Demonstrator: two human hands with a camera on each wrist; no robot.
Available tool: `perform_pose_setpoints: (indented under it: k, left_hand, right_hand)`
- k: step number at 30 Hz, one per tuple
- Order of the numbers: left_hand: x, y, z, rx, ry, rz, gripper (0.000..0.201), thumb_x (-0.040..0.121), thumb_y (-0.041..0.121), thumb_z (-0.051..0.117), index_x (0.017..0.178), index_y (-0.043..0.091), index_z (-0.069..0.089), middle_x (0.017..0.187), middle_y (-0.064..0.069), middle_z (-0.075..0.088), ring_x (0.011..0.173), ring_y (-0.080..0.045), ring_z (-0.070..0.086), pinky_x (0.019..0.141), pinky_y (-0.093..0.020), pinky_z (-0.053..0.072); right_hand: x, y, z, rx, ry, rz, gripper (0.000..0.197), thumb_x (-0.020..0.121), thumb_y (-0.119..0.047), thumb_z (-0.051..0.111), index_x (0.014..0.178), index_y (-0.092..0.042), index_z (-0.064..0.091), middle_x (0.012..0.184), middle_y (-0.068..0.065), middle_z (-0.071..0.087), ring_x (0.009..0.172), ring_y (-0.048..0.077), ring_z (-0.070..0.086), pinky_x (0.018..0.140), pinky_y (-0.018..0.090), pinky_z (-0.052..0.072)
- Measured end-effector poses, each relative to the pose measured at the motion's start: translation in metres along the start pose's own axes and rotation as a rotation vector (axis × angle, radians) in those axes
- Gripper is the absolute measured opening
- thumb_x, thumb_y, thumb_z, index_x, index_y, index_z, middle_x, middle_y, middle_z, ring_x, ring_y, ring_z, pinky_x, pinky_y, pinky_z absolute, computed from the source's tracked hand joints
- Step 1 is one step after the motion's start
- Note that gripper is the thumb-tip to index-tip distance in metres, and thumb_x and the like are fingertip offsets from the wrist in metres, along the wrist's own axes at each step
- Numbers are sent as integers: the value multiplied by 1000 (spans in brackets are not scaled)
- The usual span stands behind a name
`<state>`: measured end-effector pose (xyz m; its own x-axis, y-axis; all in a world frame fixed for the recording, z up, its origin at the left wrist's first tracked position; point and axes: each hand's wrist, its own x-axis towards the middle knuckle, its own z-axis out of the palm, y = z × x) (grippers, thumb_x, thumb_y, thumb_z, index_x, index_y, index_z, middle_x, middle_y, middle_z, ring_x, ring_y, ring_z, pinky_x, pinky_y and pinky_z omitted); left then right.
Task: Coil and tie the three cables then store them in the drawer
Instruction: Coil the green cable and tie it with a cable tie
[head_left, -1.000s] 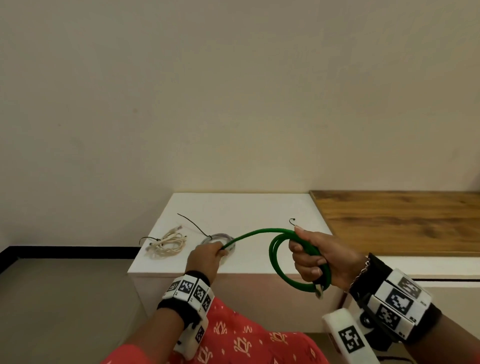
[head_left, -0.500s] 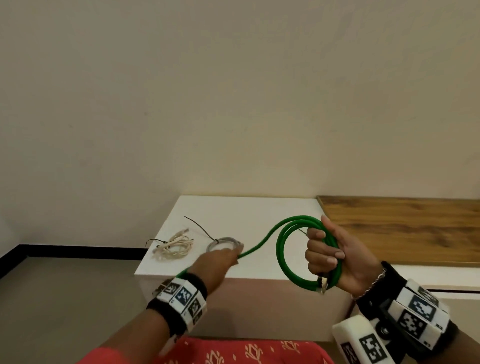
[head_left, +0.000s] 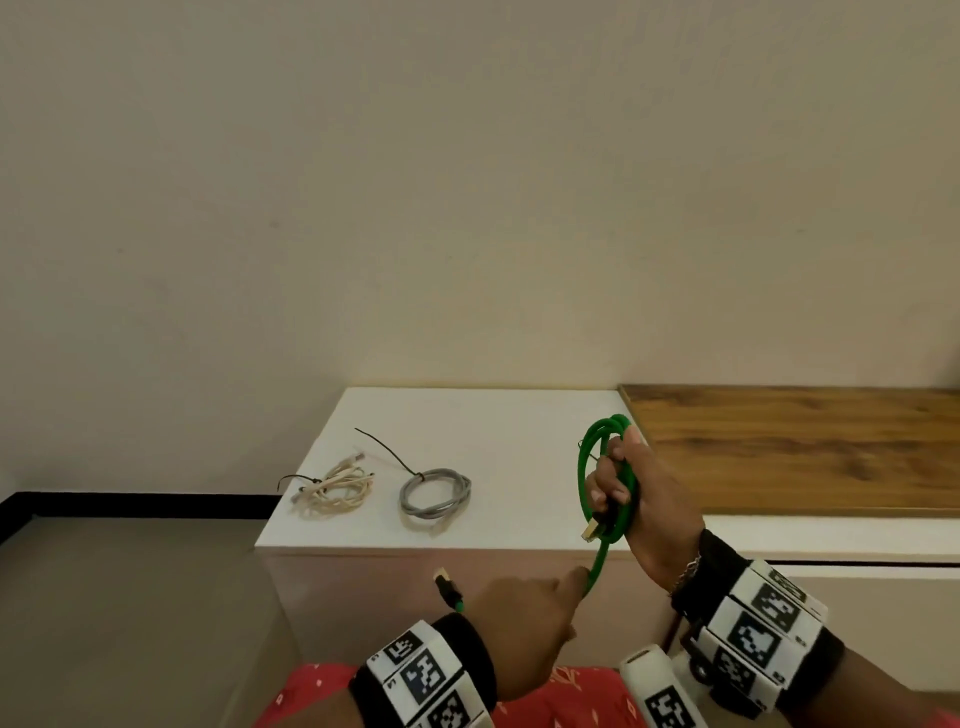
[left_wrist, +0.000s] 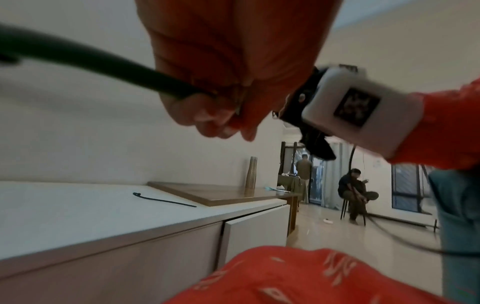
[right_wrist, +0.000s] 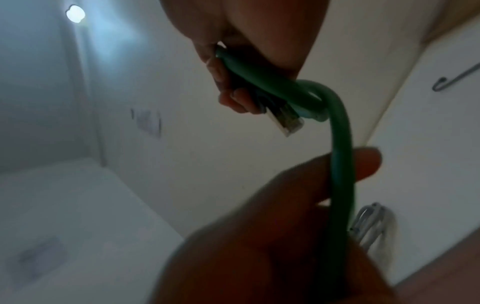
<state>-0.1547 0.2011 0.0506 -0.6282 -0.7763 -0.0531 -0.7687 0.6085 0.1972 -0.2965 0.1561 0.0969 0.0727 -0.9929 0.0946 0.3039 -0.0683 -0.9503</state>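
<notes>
I am coiling the green cable (head_left: 605, 483), the last one: my right hand (head_left: 641, 499) is gripping its loops above the white cabinet (head_left: 498, 415) edge, and my left hand (head_left: 524, 613) is pinching the tail. The beige cable (head_left: 335, 486) and grey cable (head_left: 435, 493) are lying coiled and tied. One tie (left_wrist: 163, 200) is waiting. Tying and stowing in the drawer are remaining.

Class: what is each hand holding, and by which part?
Both hold the green cable: right hand grips its coiled loops, left hand grips the loose tail near the plug.
</notes>
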Motion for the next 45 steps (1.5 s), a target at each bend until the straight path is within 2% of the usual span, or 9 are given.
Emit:
perform_pose_setpoints:
  k: [4, 8, 14, 17, 22, 26, 31, 37, 45]
  left_hand:
    - [-4, -5, -9, 125, 119, 83, 24, 93, 12, 40, 115, 7, 48, 102, -15, 62, 81, -36, 61, 66, -38, 49]
    - [-9, -10, -16, 350, 467, 233, 24, 74, 47, 57, 74, 23, 52, 59, 10, 60, 45, -6, 54, 38, -17, 38]
    - [3, -24, -34, 92, 828, 357, 30, 78, 42, 57, 78, 13, 49, 72, -3, 57, 56, -12, 51, 50, -21, 45]
    - [3, -34, -36, -206, 823, 259, 28, 78, 37, 59, 85, 16, 42, 91, 4, 40, 67, -9, 43, 60, -17, 44]
    - [3, -38, -33, -346, 826, 239, 19, 84, 31, 56, 84, 18, 43, 85, 7, 42, 71, -7, 41, 65, -15, 37]
    - [3, -39, -28, -297, 832, 243, 20, 93, 36, 41, 92, 17, 49, 84, -7, 61, 81, -9, 46, 72, -17, 39]
    - [-1, -45, -24, -490, 769, 130, 34, 86, 37, 42, 87, 11, 62, 72, 15, 58, 79, -1, 43, 69, -11, 38]
    - [-3, -40, -18, -941, 648, -123, 24, 94, 27, 44, 71, 22, 46, 50, 4, 51, 46, -12, 56, 53, -31, 47]
    - [-2, -49, -18, -1488, 232, -267, 43, 99, 33, 28, 78, 12, 60, 55, 2, 63, 62, -18, 66, 65, -31, 52]
  right_hand:
    - [-2, 11, 4, -260, -3, -61, 36, 97, -32, 31, 66, -13, 35, 45, -6, 37, 46, 12, 43, 44, 24, 39]
    - [-5, 22, 7, -409, -97, -26, 32, 96, -31, 33, 74, -11, 44, 51, -3, 39, 49, 11, 43, 51, 23, 38]
    - [-15, 21, 16, -438, -384, 161, 43, 96, -36, 30, 74, -9, 55, 66, 8, 54, 56, 13, 53, 57, 22, 46]
    - [-17, 18, 18, -365, -467, 244, 55, 85, -50, 27, 61, -10, 57, 54, 5, 57, 43, 10, 52, 44, 17, 43]
    - [-16, 13, 18, -226, -497, 348, 56, 79, -61, 29, 52, -16, 48, 41, -2, 46, 33, 11, 46, 40, 18, 38]
    - [-15, 9, 11, -152, -577, 372, 53, 68, -64, 61, 68, -11, 57, 39, -6, 36, 31, 9, 43, 37, 17, 37]
    - [-15, 6, 6, -120, -676, 390, 50, 70, -53, 69, 85, -5, 66, 36, -8, 37, 32, 8, 50, 36, 15, 39]
    - [-16, 8, 16, -437, -345, 220, 39, 81, -38, 54, 88, 0, 64, 41, -5, 47, 36, 12, 53, 40, 21, 41]
    - [-12, 26, 8, -525, -172, 110, 35, 95, -23, 42, 87, 6, 59, 47, -1, 38, 33, 7, 35, 37, 18, 31]
